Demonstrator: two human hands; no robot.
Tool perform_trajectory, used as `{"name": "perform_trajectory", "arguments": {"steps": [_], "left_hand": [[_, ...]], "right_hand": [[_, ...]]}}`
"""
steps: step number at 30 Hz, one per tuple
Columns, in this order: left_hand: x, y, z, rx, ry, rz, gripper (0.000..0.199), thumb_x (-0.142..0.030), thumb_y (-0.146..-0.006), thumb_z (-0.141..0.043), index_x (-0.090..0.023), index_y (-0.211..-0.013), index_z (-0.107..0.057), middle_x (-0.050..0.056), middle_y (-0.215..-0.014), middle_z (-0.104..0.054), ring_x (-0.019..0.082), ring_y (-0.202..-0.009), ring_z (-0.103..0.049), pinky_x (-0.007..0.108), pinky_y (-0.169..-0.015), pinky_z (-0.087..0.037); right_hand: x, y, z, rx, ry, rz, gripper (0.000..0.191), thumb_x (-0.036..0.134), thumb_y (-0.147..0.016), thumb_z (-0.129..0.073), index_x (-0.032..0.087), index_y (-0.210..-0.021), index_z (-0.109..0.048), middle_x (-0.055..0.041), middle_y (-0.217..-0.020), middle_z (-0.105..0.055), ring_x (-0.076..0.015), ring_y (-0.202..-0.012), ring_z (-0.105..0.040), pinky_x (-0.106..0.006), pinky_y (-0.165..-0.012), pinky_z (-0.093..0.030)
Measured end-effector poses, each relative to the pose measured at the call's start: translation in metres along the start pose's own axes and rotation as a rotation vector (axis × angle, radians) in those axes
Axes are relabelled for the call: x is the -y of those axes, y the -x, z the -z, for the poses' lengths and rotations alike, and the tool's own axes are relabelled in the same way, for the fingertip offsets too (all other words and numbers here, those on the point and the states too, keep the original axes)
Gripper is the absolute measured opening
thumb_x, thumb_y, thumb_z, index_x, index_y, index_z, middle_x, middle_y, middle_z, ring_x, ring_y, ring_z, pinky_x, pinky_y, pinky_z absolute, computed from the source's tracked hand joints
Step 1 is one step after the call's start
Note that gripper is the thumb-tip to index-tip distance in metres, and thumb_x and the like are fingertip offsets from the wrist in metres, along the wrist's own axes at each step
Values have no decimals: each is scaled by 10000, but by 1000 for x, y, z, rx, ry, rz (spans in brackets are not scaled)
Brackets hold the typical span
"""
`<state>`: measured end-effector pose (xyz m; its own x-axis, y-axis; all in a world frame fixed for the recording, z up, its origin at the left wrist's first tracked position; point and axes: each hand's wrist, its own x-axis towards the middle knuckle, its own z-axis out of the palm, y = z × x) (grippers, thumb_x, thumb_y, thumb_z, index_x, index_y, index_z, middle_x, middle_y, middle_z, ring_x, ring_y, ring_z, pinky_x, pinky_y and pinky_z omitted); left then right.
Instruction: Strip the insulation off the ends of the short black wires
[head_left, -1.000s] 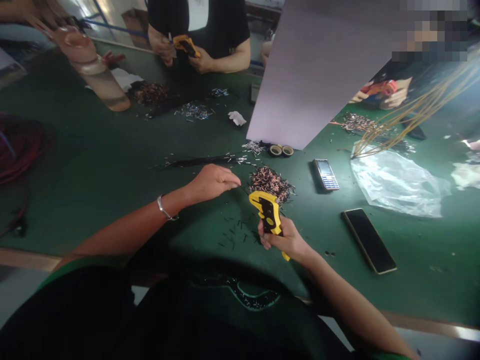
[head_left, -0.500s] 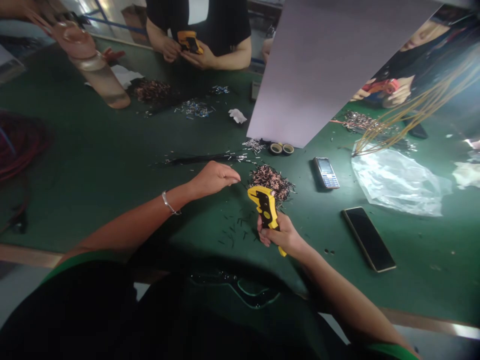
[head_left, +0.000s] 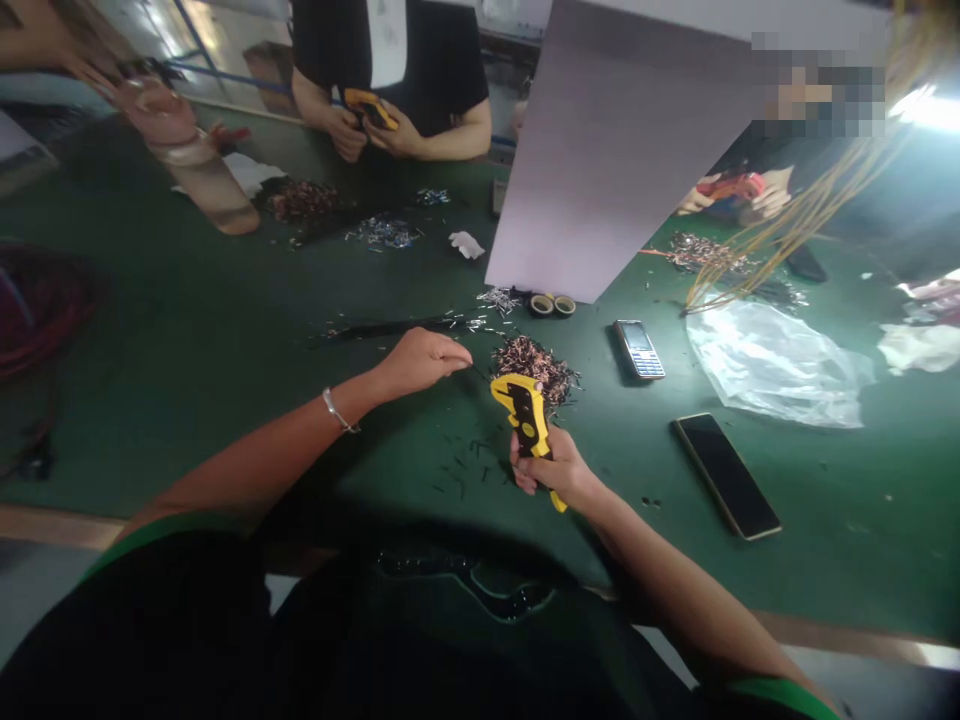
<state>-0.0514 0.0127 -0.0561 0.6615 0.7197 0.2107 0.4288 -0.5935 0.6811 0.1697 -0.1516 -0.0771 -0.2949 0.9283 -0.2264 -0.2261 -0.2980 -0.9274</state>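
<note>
Green worktop (head_left: 337,275) spreads across my head view. Inward from its near edge, my left hand (head_left: 421,362) pinches a thin dark wire (head_left: 481,373), and my right hand (head_left: 568,470) curls round a yellow tool (head_left: 529,418) by a pile of short pieces (head_left: 538,360).

On our right we see a keypad phone (head_left: 640,350) and, nearer us, a smartphone (head_left: 727,475) with a dark screen. Beyond the smartphone lies a clear plastic bag (head_left: 780,365). Farther off, we see a pale panel (head_left: 592,150), a crumpled white tissue (head_left: 466,244) near it and, left, a bottle (head_left: 201,175).
</note>
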Motion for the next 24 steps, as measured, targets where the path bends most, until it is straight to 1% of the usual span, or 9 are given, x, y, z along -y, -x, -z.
{"name": "perform_trajectory", "arguments": {"steps": [3,5,8,11,13,16,18,20,24], "left_hand": [[-3,0,1,1,-86,-24,194,-243,-837,-595,-191,-849,-782,25,-774,-751,125,-678,-657,234,-668,-473],[-13,3,7,-111,-239,-102,200,-244,-863,-582,-215,-829,-776,34,-832,-751,146,-762,-653,260,-713,-473],[-35,12,18,-378,-413,-211,213,-241,-889,-562,-212,-824,-764,73,-941,-741,183,-863,-628,316,-769,-468],[-56,20,20,-425,-339,-185,227,-244,-882,-556,-187,-786,-753,67,-785,-734,172,-744,-620,322,-731,-468],[-62,22,16,-314,-155,-58,251,-290,-875,-568,-174,-742,-747,66,-716,-725,163,-694,-627,318,-713,-479],[-61,19,5,1,371,275,336,-391,-872,-590,-133,-715,-737,91,-648,-713,150,-581,-637,292,-606,-502],[-56,16,-2,105,705,434,356,-416,-862,-618,-96,-761,-739,132,-703,-727,163,-602,-667,302,-617,-533],[-52,13,-5,79,941,484,314,-377,-839,-670,-73,-862,-743,162,-811,-741,190,-718,-702,336,-721,-562],[-50,12,-1,4,1248,412,274,-282,-816,-725,-78,-999,-719,158,-923,-737,218,-872,-706,406,-891,-542]], "right_hand": [[-1,-1,0,-13,2,10,207,111,-646,-652,158,-816,-543,51,-625,-577,-75,-400,-495,-232,-383,-423],[-1,0,0,-13,2,22,187,119,-652,-651,160,-796,-538,57,-589,-560,-77,-393,-489,-235,-384,-428],[-1,0,-1,-28,-16,52,170,143,-660,-659,166,-772,-532,62,-552,-538,-79,-387,-473,-241,-383,-428],[-2,1,-2,-59,-22,80,185,162,-651,-670,171,-767,-526,63,-552,-530,-77,-376,-463,-240,-375,-416],[-2,2,-3,-80,-9,98,184,169,-651,-665,173,-767,-523,67,-543,-518,-79,-373,-461,-238,-376,-407],[-2,5,-4,-95,33,114,181,175,-654,-661,172,-773,-524,59,-560,-519,-84,-394,-471,-237,-390,-398],[-2,7,-6,-85,76,109,176,182,-658,-661,171,-773,-527,54,-570,-517,-87,-414,-475,-236,-404,-397],[-3,10,-8,-68,122,90,170,189,-664,-657,171,-777,-530,53,-569,-511,-88,-426,-473,-234,-416,-392],[-4,11,-10,-41,200,63,152,203,-677,-639,178,-774,-526,54,-569,-499,-87,-432,-462,-233,-426,-376]]}}
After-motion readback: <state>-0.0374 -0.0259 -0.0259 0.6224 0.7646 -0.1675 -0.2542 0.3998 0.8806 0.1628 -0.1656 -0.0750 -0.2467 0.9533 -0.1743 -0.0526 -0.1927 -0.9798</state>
